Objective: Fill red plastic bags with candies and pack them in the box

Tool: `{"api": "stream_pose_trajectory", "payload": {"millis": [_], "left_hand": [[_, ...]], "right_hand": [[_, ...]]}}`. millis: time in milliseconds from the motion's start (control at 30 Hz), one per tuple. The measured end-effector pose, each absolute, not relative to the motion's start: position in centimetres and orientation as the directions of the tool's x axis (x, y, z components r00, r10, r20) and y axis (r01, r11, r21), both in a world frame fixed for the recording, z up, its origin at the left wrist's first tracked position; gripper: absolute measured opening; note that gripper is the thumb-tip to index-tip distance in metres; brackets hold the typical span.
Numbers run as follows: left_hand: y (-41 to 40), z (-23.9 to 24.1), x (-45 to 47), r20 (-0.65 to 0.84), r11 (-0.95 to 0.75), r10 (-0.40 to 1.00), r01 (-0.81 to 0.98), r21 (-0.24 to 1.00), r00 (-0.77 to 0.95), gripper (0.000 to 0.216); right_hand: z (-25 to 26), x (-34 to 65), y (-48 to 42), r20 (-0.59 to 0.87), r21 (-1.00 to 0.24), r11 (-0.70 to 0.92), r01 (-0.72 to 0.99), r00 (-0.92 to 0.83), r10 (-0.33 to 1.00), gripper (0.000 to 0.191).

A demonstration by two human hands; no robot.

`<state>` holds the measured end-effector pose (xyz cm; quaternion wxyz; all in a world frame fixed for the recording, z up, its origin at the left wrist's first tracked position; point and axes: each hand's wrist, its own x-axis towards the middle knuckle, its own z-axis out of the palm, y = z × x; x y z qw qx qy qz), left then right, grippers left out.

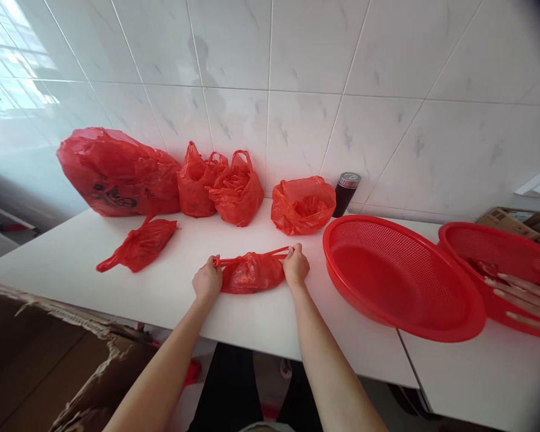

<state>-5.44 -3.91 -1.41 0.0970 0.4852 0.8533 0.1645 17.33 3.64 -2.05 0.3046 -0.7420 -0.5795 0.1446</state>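
A small red plastic bag [251, 273] lies on the white counter [171, 288] right in front of me. My left hand [207, 279] is closed on the bag's left handle, and my right hand [296, 264] is closed on its right handle. The two handles are stretched apart across the top of the bag. The bag's contents are hidden.
Several more red bags stand along the tiled wall: a large one [117, 173], two middling ones [222, 185], an open one [302, 204], and a small tied one [139, 245]. A dark flask [345, 193], two red mesh baskets [400, 276] and another person's hand [524, 300] are at right. Torn cardboard [49, 360] is lower left.
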Motion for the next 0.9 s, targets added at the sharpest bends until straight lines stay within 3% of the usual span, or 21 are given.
{"api": "stream_pose_trajectory", "payload": {"millis": [167,300,400,500,600,700,900], "left_hand": [[-3.1,1.0,-5.6,0.008,0.410,0.888,0.799,0.440,-0.460,0.036],[-1.2,3.6,-3.2,0.121,0.165,0.963,0.879,0.447,-0.243,0.036],[0.4,4.2,-1.2,0.033,0.003,0.999,0.898,0.440,-0.020,0.035],[1.7,4.3,-1.9,-0.116,-0.026,0.990,0.899,0.438,0.085,0.028],[2.2,4.9,-6.2,-0.186,0.037,0.981,0.911,0.411,0.044,0.027],[1.9,6.1,-12.5,-0.176,0.162,0.979,0.918,0.361,-0.103,0.027],[-1.1,8.6,-21.2,0.075,0.407,0.894,0.871,0.274,-0.441,0.033]], "right_hand": [[-2.4,18.1,3.6,0.183,-0.750,-0.067,0.659,0.304,0.935,0.026],[-2.7,18.6,3.5,0.222,-0.838,0.025,0.545,0.299,0.928,0.030],[-2.7,18.8,3.5,0.230,-0.888,0.075,0.453,0.298,0.927,0.034],[-2.7,19.1,3.4,0.228,-0.922,0.107,0.372,0.298,0.927,0.039],[-2.6,19.0,3.4,0.222,-0.936,0.116,0.332,0.302,0.927,0.039],[-2.7,18.7,3.4,0.208,-0.939,0.106,0.327,0.296,0.932,0.035],[-3.2,18.1,4.0,0.204,-0.929,0.096,0.356,0.280,0.938,0.027]]}}
